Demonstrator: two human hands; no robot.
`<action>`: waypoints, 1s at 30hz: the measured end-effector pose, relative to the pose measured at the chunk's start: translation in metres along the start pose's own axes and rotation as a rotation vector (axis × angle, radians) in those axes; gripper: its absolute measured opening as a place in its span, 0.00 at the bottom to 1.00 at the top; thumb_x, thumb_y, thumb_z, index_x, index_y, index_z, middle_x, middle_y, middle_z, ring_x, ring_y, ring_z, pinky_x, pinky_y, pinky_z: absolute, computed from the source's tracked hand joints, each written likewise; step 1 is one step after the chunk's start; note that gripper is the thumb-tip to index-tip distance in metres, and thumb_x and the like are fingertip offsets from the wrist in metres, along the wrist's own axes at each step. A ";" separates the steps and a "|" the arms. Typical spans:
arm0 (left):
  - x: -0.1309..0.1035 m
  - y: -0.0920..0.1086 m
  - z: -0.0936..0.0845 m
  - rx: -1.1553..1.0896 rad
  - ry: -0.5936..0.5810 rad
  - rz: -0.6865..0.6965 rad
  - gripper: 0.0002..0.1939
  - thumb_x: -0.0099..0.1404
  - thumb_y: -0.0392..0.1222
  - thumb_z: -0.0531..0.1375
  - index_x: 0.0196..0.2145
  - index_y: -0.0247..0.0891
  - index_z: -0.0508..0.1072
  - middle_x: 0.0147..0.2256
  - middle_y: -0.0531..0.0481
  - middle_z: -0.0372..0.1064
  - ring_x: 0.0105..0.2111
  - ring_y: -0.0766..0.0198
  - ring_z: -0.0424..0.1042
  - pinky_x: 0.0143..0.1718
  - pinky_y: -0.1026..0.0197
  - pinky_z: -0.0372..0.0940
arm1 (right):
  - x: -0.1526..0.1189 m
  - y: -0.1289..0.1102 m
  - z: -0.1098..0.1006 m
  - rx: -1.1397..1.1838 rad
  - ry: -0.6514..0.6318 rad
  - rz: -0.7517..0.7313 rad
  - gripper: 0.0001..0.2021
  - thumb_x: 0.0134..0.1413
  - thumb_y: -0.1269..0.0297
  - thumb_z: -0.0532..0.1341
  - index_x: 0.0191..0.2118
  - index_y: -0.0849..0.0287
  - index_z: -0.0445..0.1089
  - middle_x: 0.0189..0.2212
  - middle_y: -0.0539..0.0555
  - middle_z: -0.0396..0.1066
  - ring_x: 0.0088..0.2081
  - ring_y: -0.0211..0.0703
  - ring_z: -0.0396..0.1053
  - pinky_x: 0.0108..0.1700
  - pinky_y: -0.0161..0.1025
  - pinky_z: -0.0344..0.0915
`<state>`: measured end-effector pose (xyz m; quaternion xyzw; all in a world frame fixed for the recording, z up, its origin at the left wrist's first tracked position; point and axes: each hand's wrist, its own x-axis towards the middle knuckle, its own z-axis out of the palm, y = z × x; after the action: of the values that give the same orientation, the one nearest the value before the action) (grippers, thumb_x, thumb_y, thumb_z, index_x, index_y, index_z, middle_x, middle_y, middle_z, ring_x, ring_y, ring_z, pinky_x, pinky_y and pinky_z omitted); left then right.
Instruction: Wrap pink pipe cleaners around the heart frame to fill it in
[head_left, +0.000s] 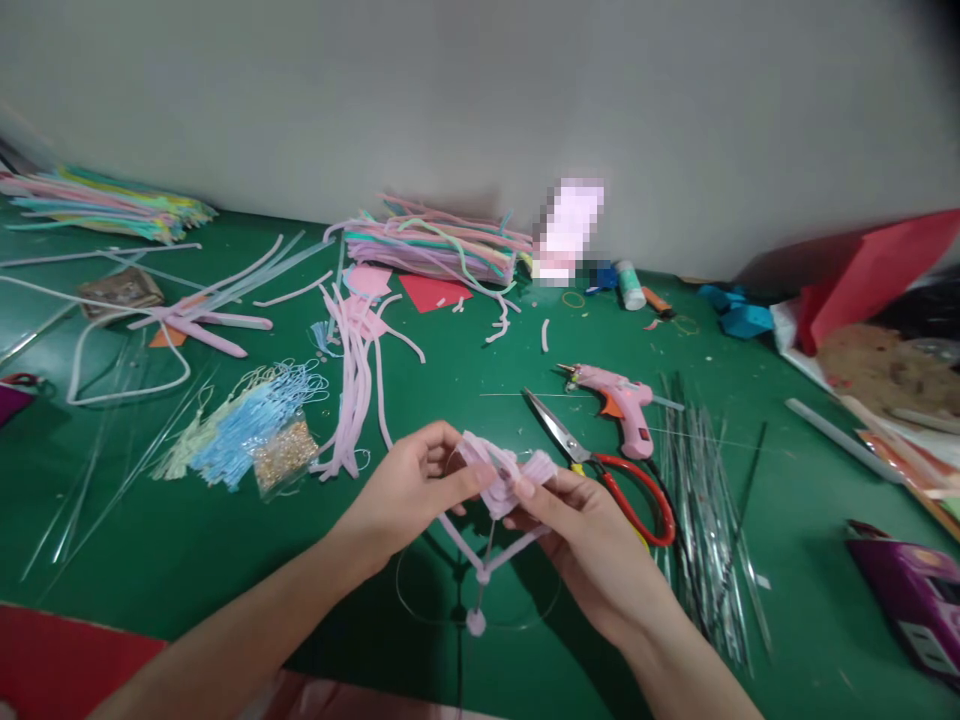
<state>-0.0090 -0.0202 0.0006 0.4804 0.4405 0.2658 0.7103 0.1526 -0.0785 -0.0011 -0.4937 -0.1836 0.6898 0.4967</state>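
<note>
My left hand (420,480) and my right hand (581,525) pinch a folded pale pink pipe-cleaner piece (499,475) between thumbs and fingers, just above the green table. Below it hangs a V of pink pipe cleaner (484,575) with a small round pink end (475,622) on a thin stem. A thin clear loop (442,625) curves beneath both hands. Right of my right hand lie scissors (581,450) with red handles, blades apart. Behind them is a pink glue gun (619,400). Left of my left hand are loose pink pipe cleaners (360,390).
Bundles of coloured pipe cleaners (442,245) lie along the wall, another bundle (112,205) at far left. Blue tassels (259,420) and a bag of gold beads (285,455) sit left. Thin metallic strips (705,520) spread right, near a purple device (904,600).
</note>
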 end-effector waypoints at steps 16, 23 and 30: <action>0.000 -0.002 -0.001 0.116 -0.054 0.030 0.06 0.57 0.41 0.64 0.29 0.34 0.74 0.26 0.52 0.69 0.29 0.67 0.65 0.27 0.68 0.63 | 0.003 0.009 0.003 -0.111 0.059 -0.098 0.10 0.36 0.59 0.74 0.23 0.58 0.78 0.21 0.48 0.73 0.24 0.32 0.65 0.29 0.30 0.63; 0.000 -0.001 -0.003 0.107 -0.092 0.030 0.07 0.59 0.42 0.64 0.31 0.36 0.74 0.28 0.52 0.71 0.31 0.67 0.68 0.30 0.68 0.64 | 0.004 0.013 0.000 -0.153 0.067 -0.169 0.08 0.41 0.60 0.73 0.23 0.58 0.77 0.22 0.49 0.75 0.26 0.34 0.66 0.33 0.33 0.64; -0.005 -0.001 -0.012 0.323 0.195 0.447 0.10 0.59 0.38 0.65 0.40 0.43 0.73 0.38 0.51 0.69 0.40 0.65 0.70 0.37 0.65 0.66 | 0.006 0.013 -0.001 -0.094 0.065 -0.125 0.10 0.38 0.58 0.73 0.23 0.58 0.77 0.20 0.48 0.73 0.24 0.32 0.64 0.30 0.31 0.63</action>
<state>-0.0221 -0.0192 0.0001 0.6445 0.4265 0.3873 0.5028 0.1467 -0.0793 -0.0140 -0.5263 -0.2298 0.6317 0.5207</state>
